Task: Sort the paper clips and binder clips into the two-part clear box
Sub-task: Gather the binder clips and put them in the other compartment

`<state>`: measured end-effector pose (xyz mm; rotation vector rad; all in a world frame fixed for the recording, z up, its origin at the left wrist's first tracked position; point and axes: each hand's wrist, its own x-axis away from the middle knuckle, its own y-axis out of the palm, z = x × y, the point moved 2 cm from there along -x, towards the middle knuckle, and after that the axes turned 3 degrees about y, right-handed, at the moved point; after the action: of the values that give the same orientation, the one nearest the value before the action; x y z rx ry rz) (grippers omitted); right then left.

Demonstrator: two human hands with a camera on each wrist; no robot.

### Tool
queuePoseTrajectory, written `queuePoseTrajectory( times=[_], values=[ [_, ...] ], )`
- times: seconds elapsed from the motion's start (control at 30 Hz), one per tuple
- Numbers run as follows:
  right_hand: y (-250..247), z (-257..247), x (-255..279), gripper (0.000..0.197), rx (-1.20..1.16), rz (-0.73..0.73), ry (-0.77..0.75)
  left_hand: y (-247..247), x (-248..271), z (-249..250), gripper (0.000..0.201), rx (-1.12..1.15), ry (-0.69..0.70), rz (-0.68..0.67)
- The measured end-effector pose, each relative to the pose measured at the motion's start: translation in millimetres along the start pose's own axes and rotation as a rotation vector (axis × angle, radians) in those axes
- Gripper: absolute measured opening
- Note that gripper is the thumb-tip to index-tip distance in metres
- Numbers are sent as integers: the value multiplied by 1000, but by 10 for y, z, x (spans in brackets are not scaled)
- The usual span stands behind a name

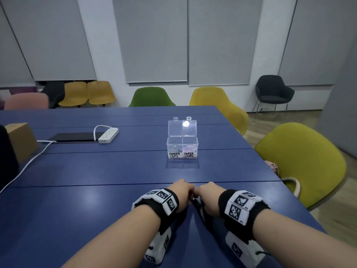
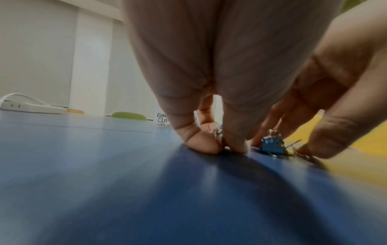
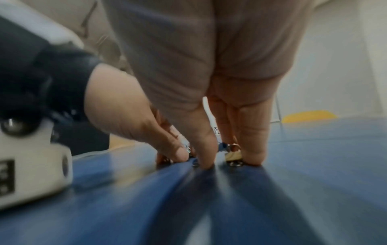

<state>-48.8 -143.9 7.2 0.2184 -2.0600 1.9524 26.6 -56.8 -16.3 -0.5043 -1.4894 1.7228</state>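
Observation:
The clear two-part box (image 1: 182, 146) stands mid-table with both lids up; the left part is labelled BINDER CLIPS and the right PAPER CLIPS, and each holds some clips. Both hands are side by side at the near centre, fingertips down on the table. My left hand (image 1: 182, 192) (image 2: 222, 147) pinches a small clip with a silver wire loop (image 2: 216, 132) between thumb and forefinger. My right hand (image 1: 209, 194) (image 3: 230, 159) closes thumb and fingers round a gold binder clip (image 3: 232, 155). A blue binder clip (image 2: 272, 145) (image 3: 222, 146) lies just behind it.
A white power strip (image 1: 108, 135) with its cable and a dark flat device (image 1: 75, 136) lie at the back left, near a cardboard box (image 1: 21, 140). Yellow-green chairs (image 1: 301, 161) stand along the table's right edge.

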Motion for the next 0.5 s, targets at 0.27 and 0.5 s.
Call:
queuePoseTrajectory(
  times=[0.27, 0.5],
  values=[
    [34, -166, -5, 18, 91, -64, 1, -65, 22, -317, 24, 23, -108, 34],
    [22, -296, -9, 20, 283, -69, -88, -66, -39, -358, 13, 31, -55, -13]
  ],
)
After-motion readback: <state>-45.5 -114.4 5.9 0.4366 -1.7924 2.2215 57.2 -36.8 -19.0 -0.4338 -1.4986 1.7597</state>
